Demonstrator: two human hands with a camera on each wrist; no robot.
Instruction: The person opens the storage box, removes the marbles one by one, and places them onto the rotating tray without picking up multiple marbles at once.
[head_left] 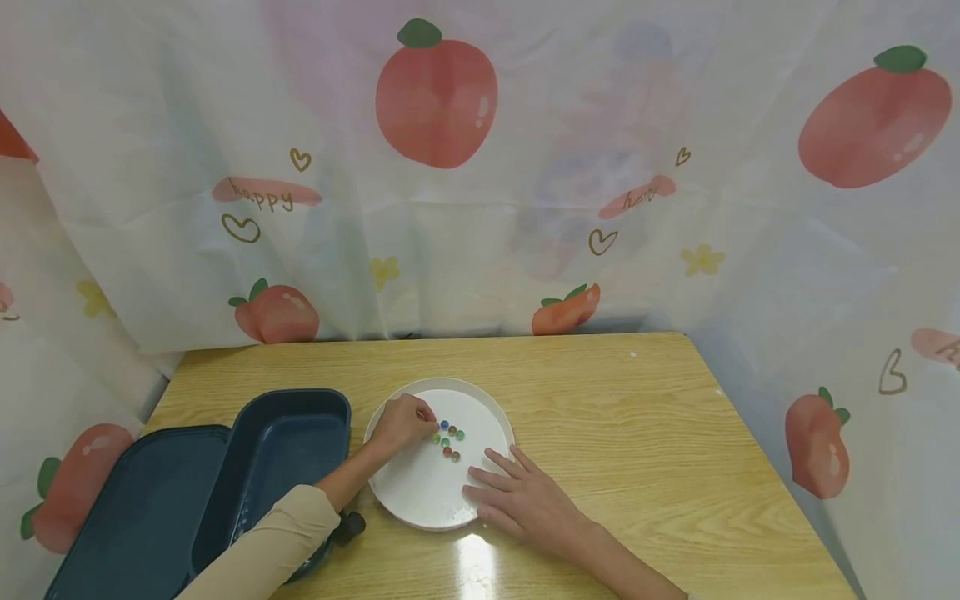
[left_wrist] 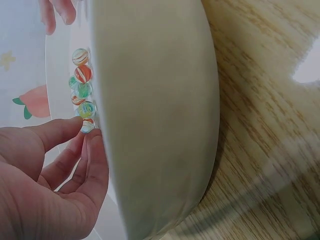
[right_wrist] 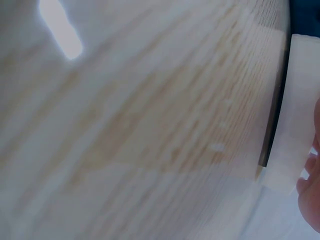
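Note:
A round white tray (head_left: 420,496) with a raised rim rests on the wooden table. Several glass marbles lie close together in it, among them a red swirled marble (left_wrist: 83,74) and a green marble (left_wrist: 84,90). My left hand (head_left: 402,423) reaches over the tray's left side. Its thumb and fingertips pinch a clear marble with an orange stripe (left_wrist: 88,125) at the near end of the cluster. My right hand (head_left: 528,504) lies across the tray's right rim, fingers spread and straight, pointing toward the marbles. Only part of that hand shows in the right wrist view.
Left of the tray stands a deep dark blue pan (head_left: 281,467) with a black knob (head_left: 349,527) at its side. It overlaps a flat dark blue tray (head_left: 153,492) further left. A fruit-printed curtain (head_left: 465,225) hangs behind the wooden table (head_left: 637,433).

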